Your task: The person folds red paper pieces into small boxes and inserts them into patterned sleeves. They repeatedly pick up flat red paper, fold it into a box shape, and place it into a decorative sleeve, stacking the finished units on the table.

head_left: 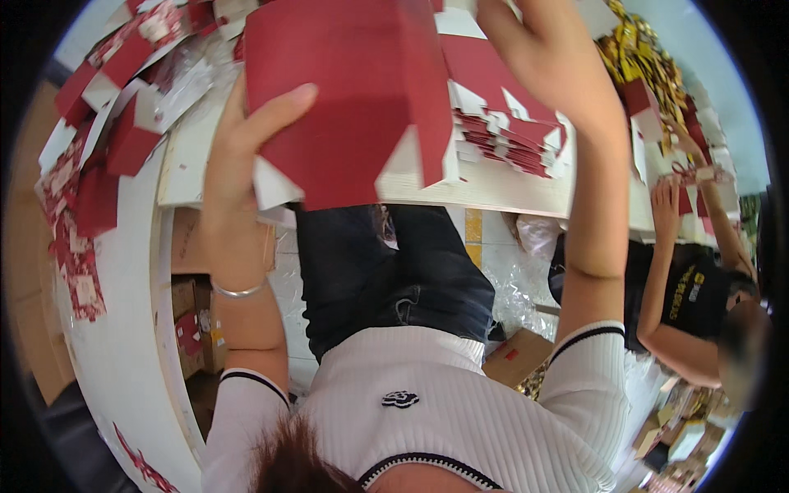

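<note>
Dark hair (292, 460) hangs nearest the camera as a worker's hands raise a red card box (345, 115) with white flaps over a pale tabletop (489, 197). The left hand (234, 152) grips the box by its left side, thumb pressed flat on the red face, the other fingers hidden behind. The right hand (542, 57), beyond the box's right edge, is partly cut off by the top of the view; whether it holds anything, or how far its fingers open, cannot be told. The box lies directly right of the left hand, the nearer of the two, and left of the right hand. One fold runs away from the worker's body; the far end leaves the view, so the long axis cannot be settled.

Just beneath the right forearm sits a stack of red-and-white card pieces (509, 148). Left of the left hand stand folded red-and-white boxes (136, 135), with clear plastic (189, 78) beside them. Well right of the right hand, gold ribbons (645, 66) lie heaped, and nearer the worker a co-worker's hands (666, 205) are at a patterned strip (697, 175).
</note>
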The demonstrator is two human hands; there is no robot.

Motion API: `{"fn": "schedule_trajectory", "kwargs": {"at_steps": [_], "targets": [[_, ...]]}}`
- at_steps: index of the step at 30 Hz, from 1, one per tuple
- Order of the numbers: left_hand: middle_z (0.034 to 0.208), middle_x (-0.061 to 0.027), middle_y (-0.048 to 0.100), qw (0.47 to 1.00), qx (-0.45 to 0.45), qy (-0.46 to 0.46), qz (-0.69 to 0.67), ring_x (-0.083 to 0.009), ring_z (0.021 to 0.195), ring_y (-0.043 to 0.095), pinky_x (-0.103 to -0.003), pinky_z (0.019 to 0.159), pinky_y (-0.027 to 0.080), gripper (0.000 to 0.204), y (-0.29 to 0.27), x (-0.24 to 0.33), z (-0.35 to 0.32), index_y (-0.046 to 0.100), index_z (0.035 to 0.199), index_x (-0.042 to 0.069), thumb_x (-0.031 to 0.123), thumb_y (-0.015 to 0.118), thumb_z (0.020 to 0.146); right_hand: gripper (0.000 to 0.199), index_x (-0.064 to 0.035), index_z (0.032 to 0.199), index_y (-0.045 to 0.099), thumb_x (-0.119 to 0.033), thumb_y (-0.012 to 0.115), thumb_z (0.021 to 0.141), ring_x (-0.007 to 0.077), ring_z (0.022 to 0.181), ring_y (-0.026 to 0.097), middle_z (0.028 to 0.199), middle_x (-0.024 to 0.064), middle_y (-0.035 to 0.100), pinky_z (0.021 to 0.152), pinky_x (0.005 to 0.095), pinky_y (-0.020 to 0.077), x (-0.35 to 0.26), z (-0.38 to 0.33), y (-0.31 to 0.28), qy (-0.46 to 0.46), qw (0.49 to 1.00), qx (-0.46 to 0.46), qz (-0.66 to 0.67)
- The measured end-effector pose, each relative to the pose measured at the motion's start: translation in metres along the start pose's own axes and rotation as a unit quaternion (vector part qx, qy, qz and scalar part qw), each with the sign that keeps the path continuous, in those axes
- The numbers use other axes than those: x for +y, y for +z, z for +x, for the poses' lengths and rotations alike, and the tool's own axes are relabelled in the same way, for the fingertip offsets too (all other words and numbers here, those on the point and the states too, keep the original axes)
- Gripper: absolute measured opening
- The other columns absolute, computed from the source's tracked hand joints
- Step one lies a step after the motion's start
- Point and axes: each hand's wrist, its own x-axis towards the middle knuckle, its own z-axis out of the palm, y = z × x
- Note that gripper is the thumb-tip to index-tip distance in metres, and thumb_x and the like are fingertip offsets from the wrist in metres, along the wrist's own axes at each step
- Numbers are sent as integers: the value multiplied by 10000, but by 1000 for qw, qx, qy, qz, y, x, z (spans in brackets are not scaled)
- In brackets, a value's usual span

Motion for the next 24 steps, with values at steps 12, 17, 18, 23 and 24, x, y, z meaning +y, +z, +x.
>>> {"fn": "schedule_trajectory", "kwargs": {"at_steps": [12, 17, 18, 23, 24], "targets": [[1320, -167, 354, 990, -29, 58, 126, -258, 1212, 365, -360, 983, 312, 897, -54, 11, -37, 298, 1317, 38, 646, 514, 693, 708, -48, 1176, 431, -194, 746, 559, 291, 1138, 419, 1205, 127, 438, 963, 360, 324, -64, -47, 42, 82, 922, -7, 379], [1384, -161, 230, 960, 24, 239, 142, -257, 1248, 314, -367, 1000, 291, 1044, -21, -8, -33, 97, 1378, 71, 507, 691, 638, 834, -60, 1274, 326, -183, 770, 578, 213, 1173, 379, 1244, 93, 398, 965, 331, 306, -80, -56, 49, 201, 867, -14, 456], [1370, -163, 240, 958, 18, 261, 115, -254, 1232, 331, -360, 988, 307, 1083, -15, -11, -33, 87, 1374, 69, 462, 749, 613, 838, -61, 1280, 318, -183, 769, 584, 205, 1175, 372, 1243, 90, 395, 966, 326, 301, -88, -54, 48, 230, 828, 2, 512], [1213, -127, 404, 950, 55, 298, 82, -182, 1077, 434, -319, 929, 356, 656, -1, -26, -30, 206, 1321, 34, 90, 565, 774, 684, -61, 1309, 282, -68, 622, 716, 193, 1181, 348, 1256, 94, 359, 974, 312, 283, -94, -48, 52, 301, 753, 88, 578], [1178, -126, 437, 941, 73, 313, 109, -182, 1058, 443, -311, 927, 346, 551, 3, -27, -29, 283, 1284, 20, 17, 480, 769, 611, -56, 1290, 318, 7, 544, 726, 190, 1163, 371, 1236, 91, 387, 976, 309, 281, -96, -46, 52, 323, 759, 100, 557]]}}
